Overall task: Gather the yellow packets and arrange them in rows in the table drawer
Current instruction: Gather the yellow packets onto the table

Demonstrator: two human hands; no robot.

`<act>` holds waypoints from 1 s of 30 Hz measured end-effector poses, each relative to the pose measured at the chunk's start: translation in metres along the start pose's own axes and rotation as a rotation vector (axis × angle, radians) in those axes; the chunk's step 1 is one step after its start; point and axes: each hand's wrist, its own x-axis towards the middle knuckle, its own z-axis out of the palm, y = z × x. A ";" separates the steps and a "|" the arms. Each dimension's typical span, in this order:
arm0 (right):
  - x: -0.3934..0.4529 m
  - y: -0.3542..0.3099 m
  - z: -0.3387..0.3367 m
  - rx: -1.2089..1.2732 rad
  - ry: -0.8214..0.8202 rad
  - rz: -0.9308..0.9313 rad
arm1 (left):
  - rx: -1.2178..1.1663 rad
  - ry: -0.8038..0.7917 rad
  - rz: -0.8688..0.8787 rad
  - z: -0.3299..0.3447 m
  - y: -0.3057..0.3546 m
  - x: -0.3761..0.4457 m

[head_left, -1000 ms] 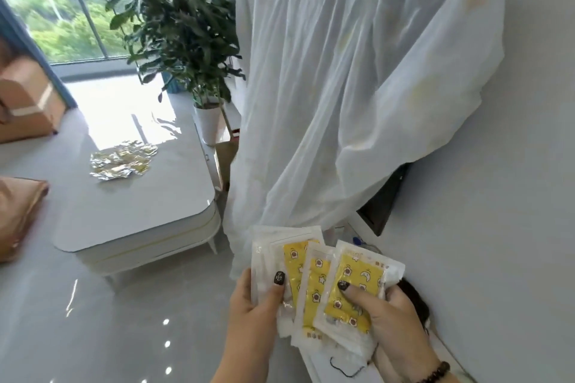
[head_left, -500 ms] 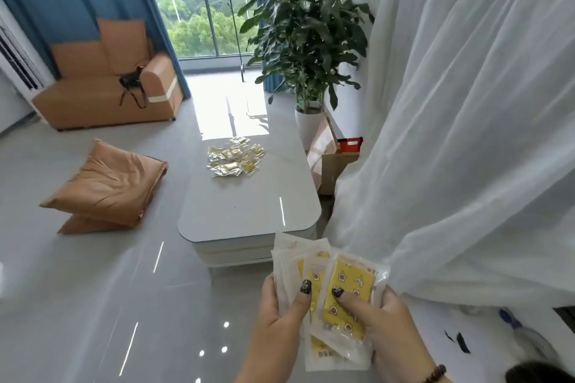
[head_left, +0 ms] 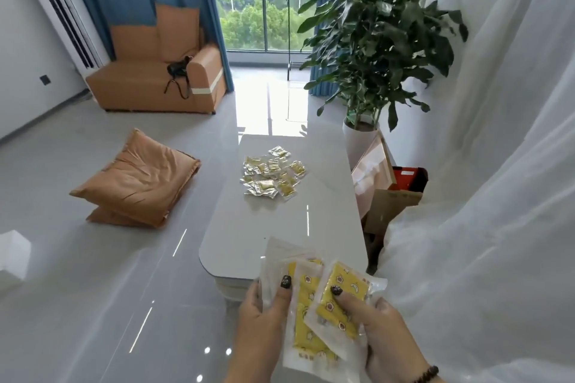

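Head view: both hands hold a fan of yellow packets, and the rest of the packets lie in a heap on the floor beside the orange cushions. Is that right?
Not quite. The head view shows the loose packets heaped on the white table, not on the floor by the orange cushions. The rest stands: the left hand and right hand both hold the fan of yellow packets.

Both forearms run off the bottom edge below the left hand (head_left: 264,317) and right hand (head_left: 384,329). The fanned yellow packets (head_left: 306,314) overlap, so their count cannot be told, and both hands' fingers lie hidden behind them. Beyond the hands, the packet pile (head_left: 272,176) is too small to count; no drawer shows on the table (head_left: 280,227)
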 end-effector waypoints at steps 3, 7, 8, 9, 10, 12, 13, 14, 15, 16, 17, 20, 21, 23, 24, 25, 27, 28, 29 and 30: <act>0.049 -0.030 0.033 -0.004 -0.046 0.052 | -0.014 0.046 0.045 0.008 0.029 0.050; 0.109 -0.058 0.080 -0.020 -0.080 0.083 | -0.027 0.139 0.079 0.002 0.052 0.114; 0.121 -0.062 0.091 -0.018 -0.084 0.086 | -0.029 0.174 0.080 -0.001 0.056 0.128; 0.132 -0.066 0.100 -0.017 -0.084 0.090 | -0.022 0.202 0.080 -0.005 0.059 0.142; 0.148 -0.069 0.111 -0.017 -0.075 0.099 | -0.014 0.231 0.077 -0.009 0.063 0.160; 0.180 -0.072 0.130 -0.025 -0.050 0.123 | -0.009 0.254 0.081 -0.017 0.068 0.199; 0.197 -0.074 0.139 -0.034 -0.036 0.132 | 0.001 0.256 0.078 -0.020 0.071 0.220; 0.215 -0.075 0.147 -0.044 -0.018 0.142 | 0.016 0.257 0.072 -0.022 0.076 0.242; 0.232 -0.077 0.156 -0.051 -0.001 0.153 | 0.024 0.248 0.062 -0.024 0.080 0.265; 0.251 -0.078 0.164 -0.057 0.016 0.158 | 0.025 0.237 0.043 -0.026 0.082 0.289; 0.270 -0.080 0.171 -0.065 0.038 0.159 | 0.031 0.209 0.018 -0.028 0.083 0.315; 0.329 -0.084 0.193 -0.111 0.160 0.139 | 0.079 0.097 -0.090 -0.035 0.083 0.391; 0.348 -0.085 0.201 -0.127 0.186 0.130 | 0.098 0.060 -0.119 -0.035 0.086 0.414; 0.387 -0.083 0.216 -0.137 0.205 0.138 | 0.124 -0.007 -0.155 -0.034 0.088 0.457; 0.405 -0.079 0.224 -0.126 0.216 0.152 | 0.146 -0.038 -0.165 -0.033 0.089 0.477; 0.423 -0.076 0.232 -0.105 0.227 0.168 | 0.166 -0.068 -0.168 -0.032 0.087 0.496; 0.458 -0.070 0.243 -0.059 0.256 0.194 | 0.190 -0.074 -0.182 -0.031 0.080 0.535; 0.478 -0.066 0.245 -0.035 0.282 0.200 | 0.202 -0.059 -0.196 -0.031 0.074 0.553; 0.498 -0.063 0.244 -0.018 0.306 0.201 | 0.203 -0.033 -0.210 -0.032 0.064 0.572; 0.518 -0.059 0.243 -0.005 0.330 0.201 | 0.196 -0.004 -0.224 -0.033 0.053 0.590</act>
